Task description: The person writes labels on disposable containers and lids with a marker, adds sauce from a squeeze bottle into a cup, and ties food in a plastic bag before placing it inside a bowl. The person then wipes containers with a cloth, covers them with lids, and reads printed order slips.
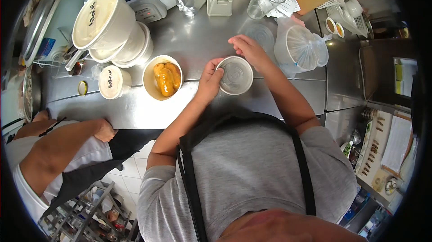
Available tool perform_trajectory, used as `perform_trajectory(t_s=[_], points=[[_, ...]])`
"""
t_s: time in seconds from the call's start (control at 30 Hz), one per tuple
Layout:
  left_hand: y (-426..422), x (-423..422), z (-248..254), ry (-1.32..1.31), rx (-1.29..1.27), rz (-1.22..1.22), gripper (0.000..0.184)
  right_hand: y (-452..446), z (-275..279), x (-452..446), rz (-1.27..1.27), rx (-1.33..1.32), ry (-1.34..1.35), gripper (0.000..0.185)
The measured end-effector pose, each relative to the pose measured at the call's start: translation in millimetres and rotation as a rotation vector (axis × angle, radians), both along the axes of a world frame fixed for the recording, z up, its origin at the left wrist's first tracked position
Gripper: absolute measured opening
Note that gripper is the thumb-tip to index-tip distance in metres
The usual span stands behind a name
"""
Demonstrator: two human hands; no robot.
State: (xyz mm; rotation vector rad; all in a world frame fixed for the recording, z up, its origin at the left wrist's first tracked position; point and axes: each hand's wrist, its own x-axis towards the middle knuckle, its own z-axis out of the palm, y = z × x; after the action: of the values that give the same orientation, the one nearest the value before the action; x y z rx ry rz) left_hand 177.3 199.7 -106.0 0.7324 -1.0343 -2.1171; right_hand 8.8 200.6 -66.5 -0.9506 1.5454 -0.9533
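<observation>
Near the front edge of the steel surface (193, 39), one round container (235, 75) points its circular face upward; I cannot tell its long axis. The left hand (209, 80) grips it, thumb over the rim; the right hand (247, 49), loosely open, hovers just beyond. Toward the left edge stand one open tub (150, 84) and one small lidded tub (115, 82)
</observation>
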Motion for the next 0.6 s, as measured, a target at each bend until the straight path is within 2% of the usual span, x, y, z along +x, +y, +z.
perform_trajectory(t_s=[0.03, 0.1, 0.13, 0.23, 0.27, 0.37, 0.43, 0.5, 0.6], points=[[0.5, -2.3, -5.2, -0.024, -0.053, 0.044, 0.027, -0.1, 6.6, 0.3, 0.047, 0.033, 0.043, 0.043], [1.4, -6.3, -15.6, -0.068, -0.152, 0.142, 0.028, 32.4, 25.2, 21.7, 0.265, -0.164, 0.664, 0.064], [0.1, -4.1, -14.9, -0.098, -0.172, 0.074, 0.041, 44.3, 31.8, 29.5, 0.374, -0.26, 0.974, 0.076], [-4.3, 5.4, -0.4, 0.067, -0.259, -0.19, 0.058, 43.4, 35.9, 31.7, 0.464, -0.196, 0.969, 0.096], [-8.6, 9.4, -2.3, 0.066, -0.303, -0.266, 0.074, 41.7, 37.3, 26.3, 0.488, -0.238, 0.913, 0.094], [-19.4, 19.1, -0.5, -0.211, -0.63, -0.332, 0.079, 36.7, 41.2, 7.7, 0.537, -0.385, 0.701, 0.092], [-19.6, 15.9, 6.1, -0.198, -0.665, -0.302, 0.079, 38.6, 43.8, 1.7, 0.555, -0.491, 0.507, 0.091], [-18.7, 12.2, 17.8, -0.129, -0.684, -0.273, 0.077, 39.0, 48.5, -0.3, 0.536, -0.541, 0.428, 0.089], [-18.3, 11.2, 33.1, -0.225, -0.879, -0.18, 0.071, 37.4, 50.8, -1.7, 0.529, -0.612, 0.383, 0.086]])
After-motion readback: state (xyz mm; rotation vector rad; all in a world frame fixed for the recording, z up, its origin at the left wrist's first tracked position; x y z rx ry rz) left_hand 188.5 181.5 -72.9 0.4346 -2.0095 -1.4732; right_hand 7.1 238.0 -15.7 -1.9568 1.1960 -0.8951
